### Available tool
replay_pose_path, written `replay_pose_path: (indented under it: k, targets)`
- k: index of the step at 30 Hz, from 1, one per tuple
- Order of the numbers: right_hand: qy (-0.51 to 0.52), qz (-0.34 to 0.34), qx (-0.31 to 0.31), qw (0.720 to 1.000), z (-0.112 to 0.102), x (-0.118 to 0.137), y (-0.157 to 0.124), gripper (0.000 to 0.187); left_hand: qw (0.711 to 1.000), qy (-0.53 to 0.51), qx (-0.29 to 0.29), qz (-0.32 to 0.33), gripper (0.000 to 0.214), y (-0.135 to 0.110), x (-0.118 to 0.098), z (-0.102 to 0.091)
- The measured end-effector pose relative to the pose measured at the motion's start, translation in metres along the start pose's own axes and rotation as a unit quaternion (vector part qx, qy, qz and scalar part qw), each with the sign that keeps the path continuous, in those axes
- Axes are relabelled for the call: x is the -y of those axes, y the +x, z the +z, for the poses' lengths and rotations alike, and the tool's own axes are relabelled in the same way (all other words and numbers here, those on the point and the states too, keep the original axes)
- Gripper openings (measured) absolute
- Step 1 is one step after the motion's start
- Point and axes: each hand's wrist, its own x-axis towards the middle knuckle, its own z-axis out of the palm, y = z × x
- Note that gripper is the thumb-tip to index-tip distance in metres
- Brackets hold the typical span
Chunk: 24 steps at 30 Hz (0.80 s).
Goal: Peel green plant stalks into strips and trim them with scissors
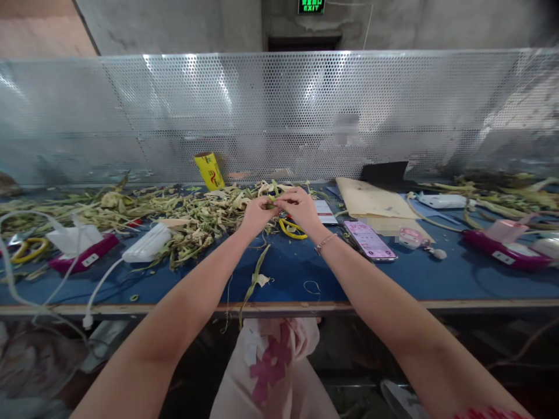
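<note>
My left hand (257, 214) and my right hand (302, 207) meet over the blue table, fingertips pinched together on a small green plant piece (271, 202). Most of that piece is hidden by the fingers. Just beneath my right hand lies a pair of yellow-handled scissors (293, 235), its blades largely covered. A heap of withered leaves and stems (209, 212) spreads to the left of and behind my hands. Nearer to me, a long green leaf (257, 272) with a pale scrap hangs over the table's front edge.
A yellow tube (209, 171) leans by the perforated metal screen (209, 105). On the right are a phone (369, 240), brown paper (371, 198) and a magenta tissue holder (502, 250). At left stand another magenta tissue holder (85, 256), a white power bank (147, 242) with cable and yellow-handled scissors (29, 250).
</note>
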Motion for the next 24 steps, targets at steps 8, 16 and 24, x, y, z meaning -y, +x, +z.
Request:
replay_pose_path:
  k: [8,16,24]
  targets:
    - [0.072,0.083,-0.005,0.994,0.001,-0.006,0.003,0.027,0.994,-0.104,0.021,0.006,0.019,0.000,0.003,0.001]
    - [0.113,0.091,0.014,0.989,0.004,-0.004,0.002,0.028,0.995,-0.098,-0.023,-0.016,0.026,0.002,0.009,0.000]
    - [0.235,0.210,-0.009,0.949,0.000,-0.003,0.002,0.035,0.999,0.011,0.035,0.026,0.025,-0.002,-0.001,-0.001]
